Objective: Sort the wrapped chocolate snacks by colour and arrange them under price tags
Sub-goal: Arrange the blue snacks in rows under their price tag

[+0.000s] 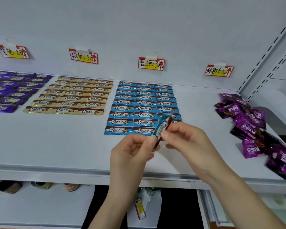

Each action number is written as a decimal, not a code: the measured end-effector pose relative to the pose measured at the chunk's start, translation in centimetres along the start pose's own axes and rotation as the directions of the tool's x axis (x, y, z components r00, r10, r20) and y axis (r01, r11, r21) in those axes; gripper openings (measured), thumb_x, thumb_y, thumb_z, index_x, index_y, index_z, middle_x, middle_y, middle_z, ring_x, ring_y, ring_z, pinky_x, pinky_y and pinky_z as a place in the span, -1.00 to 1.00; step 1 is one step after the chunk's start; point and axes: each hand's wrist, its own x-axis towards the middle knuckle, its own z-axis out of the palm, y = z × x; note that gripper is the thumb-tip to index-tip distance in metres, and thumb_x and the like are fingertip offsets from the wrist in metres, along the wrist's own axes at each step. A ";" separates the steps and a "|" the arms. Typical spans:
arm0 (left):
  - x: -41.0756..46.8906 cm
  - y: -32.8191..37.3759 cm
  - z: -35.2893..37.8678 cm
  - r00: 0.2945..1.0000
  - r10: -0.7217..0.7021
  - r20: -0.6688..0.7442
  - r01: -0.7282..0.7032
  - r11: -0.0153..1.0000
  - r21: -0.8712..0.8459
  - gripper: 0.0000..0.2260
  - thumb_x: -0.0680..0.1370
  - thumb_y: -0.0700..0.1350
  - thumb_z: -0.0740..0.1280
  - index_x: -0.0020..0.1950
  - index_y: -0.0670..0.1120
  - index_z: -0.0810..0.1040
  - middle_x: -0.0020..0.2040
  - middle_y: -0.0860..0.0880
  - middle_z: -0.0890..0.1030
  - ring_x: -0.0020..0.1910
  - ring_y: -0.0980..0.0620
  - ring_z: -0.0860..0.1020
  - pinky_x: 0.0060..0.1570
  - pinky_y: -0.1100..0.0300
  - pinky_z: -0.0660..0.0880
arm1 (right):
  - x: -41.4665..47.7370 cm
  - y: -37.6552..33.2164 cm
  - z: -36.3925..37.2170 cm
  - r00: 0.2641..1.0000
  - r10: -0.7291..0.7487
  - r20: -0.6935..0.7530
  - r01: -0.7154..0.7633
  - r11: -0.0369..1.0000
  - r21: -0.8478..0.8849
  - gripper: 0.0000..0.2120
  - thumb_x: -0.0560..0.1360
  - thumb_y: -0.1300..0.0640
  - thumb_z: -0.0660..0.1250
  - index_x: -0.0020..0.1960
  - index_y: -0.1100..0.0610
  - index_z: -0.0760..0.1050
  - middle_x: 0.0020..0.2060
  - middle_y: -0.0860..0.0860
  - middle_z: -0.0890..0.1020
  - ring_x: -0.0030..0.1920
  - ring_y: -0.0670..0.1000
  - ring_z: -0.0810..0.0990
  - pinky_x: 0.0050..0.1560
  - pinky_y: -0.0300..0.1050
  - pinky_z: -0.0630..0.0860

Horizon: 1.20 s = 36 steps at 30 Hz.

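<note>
Presently, head view. Both hands meet at the lower centre of the frame, over the front part of the white shelf (56, 142). The left hand (130, 151) has its fingers curled and pinches the lower end of a single blue snack (162, 128) between thumb and forefinger. The right hand (186, 139) pinches the same wrapper higher up, its other fingers loosely bent. The wrapper stands nearly on end, tilted, just in front of the near right corner of the blue rows (144, 103), which lie flat in three columns at mid-frame under the third price tag (151, 64).

Left of these, the gold rows (73, 96) lie under the second price tag (83, 56). Dark purple rows (10, 90) sit at the far left under the first price tag (12, 52), partly cut off by the frame edge. At the right, magenta packets (254, 129) lie in a loose heap, below and right of the fourth price tag (219, 71). All four tags hang on the back wall. Items on the lower shelf are too blurred to identify.
</note>
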 end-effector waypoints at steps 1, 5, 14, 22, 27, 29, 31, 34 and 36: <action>0.1 -0.4 0.0 0.996 0.085 0.013 -0.086 0.983 0.161 -0.92 0.39 -0.06 0.41 -0.24 -0.05 0.58 -0.30 0.07 0.67 -0.23 0.16 0.63 -0.29 0.39 0.52 | 0.3 0.0 -0.8 1.000 0.010 -0.028 -0.010 1.000 -0.008 -0.93 0.46 0.22 0.34 -0.19 0.09 0.55 -0.26 -0.08 0.68 -0.24 -0.18 0.61 -0.26 -0.34 0.52; 0.7 -2.5 -0.7 0.820 0.492 0.292 -0.531 0.466 0.707 -0.94 0.41 -0.17 0.47 -0.15 -0.10 0.67 -0.17 0.00 0.69 -0.16 0.10 0.62 -0.01 0.31 0.40 | 1.7 0.3 -4.6 0.999 -0.032 -0.003 0.027 0.871 -0.490 -0.85 0.54 0.20 0.25 -0.11 -0.02 0.52 -0.14 -0.08 0.62 -0.19 -0.18 0.54 -0.21 -0.34 0.45; 0.5 -3.3 -0.8 0.836 0.376 0.401 -0.515 0.279 0.811 -0.86 0.31 -0.14 0.53 -0.16 -0.11 0.70 -0.12 -0.08 0.68 -0.15 -0.08 0.64 -0.14 0.11 0.52 | -0.3 3.1 -4.2 0.940 -0.340 0.019 0.170 0.421 -0.891 -0.88 0.48 0.17 0.35 -0.02 0.18 0.60 -0.12 0.09 0.60 -0.09 0.13 0.52 -0.17 -0.06 0.45; 0.4 -3.2 -0.7 0.837 0.380 0.393 -0.506 0.268 0.820 -0.87 0.30 -0.15 0.55 -0.19 -0.10 0.70 -0.14 -0.07 0.68 -0.16 -0.05 0.64 -0.13 0.21 0.41 | -0.8 3.8 -2.9 0.945 -0.322 0.063 0.189 0.378 -0.906 -0.80 0.49 0.14 0.34 0.05 0.21 0.61 -0.02 0.12 0.63 -0.02 0.13 0.56 -0.17 -0.03 0.52; 0.4 -3.2 -0.8 0.841 0.375 0.390 -0.503 0.278 0.818 -0.88 0.32 -0.12 0.52 -0.18 -0.09 0.69 -0.13 -0.06 0.68 -0.15 -0.04 0.64 -0.15 0.22 0.42 | 0.4 4.0 -2.4 0.951 -0.301 0.076 0.195 0.387 -0.901 -0.73 0.55 0.06 0.24 0.14 0.17 0.57 0.09 0.08 0.59 0.09 0.09 0.50 -0.05 -0.04 0.48; 0.4 -3.2 -0.8 0.840 0.379 0.388 -0.503 0.277 0.819 -0.88 0.32 -0.12 0.52 -0.18 -0.09 0.69 -0.13 -0.05 0.68 -0.15 -0.04 0.64 -0.15 0.22 0.42 | 0.6 4.2 -2.4 0.955 -0.286 0.076 0.187 0.383 -0.904 -0.71 0.56 0.04 0.22 0.16 0.15 0.56 0.12 0.06 0.58 0.11 0.07 0.48 -0.02 -0.06 0.45; 0.5 -3.3 -0.8 0.835 0.387 0.391 -0.508 0.270 0.818 -0.88 0.32 -0.12 0.52 -0.18 -0.09 0.70 -0.14 -0.05 0.68 -0.16 -0.04 0.64 -0.15 0.22 0.42 | 0.7 4.3 -2.4 0.961 -0.265 0.082 0.182 0.381 -0.906 -0.68 0.57 0.01 0.18 0.21 0.13 0.53 0.16 0.04 0.55 0.16 0.03 0.44 0.02 -0.09 0.42; 0.6 -3.3 -0.8 0.829 0.397 0.394 -0.515 0.268 0.814 -0.89 0.34 -0.09 0.47 -0.18 -0.09 0.69 -0.14 -0.05 0.68 -0.16 -0.03 0.64 -0.15 0.22 0.42 | 0.7 4.3 -2.4 0.965 -0.248 0.089 0.182 0.385 -0.905 -0.67 0.57 0.00 0.16 0.24 0.11 0.50 0.19 0.02 0.53 0.18 0.01 0.41 0.06 -0.10 0.41; 0.6 -3.3 -0.8 0.831 0.391 0.396 -0.513 0.264 0.817 -0.86 0.37 -0.05 0.40 -0.18 -0.09 0.69 -0.14 -0.05 0.68 -0.16 -0.03 0.64 -0.15 0.22 0.41 | 0.7 4.3 -2.4 0.967 -0.239 0.089 0.180 0.390 -0.903 -0.66 0.58 -0.01 0.15 0.25 0.11 0.49 0.20 0.02 0.51 0.19 0.00 0.40 0.07 -0.11 0.41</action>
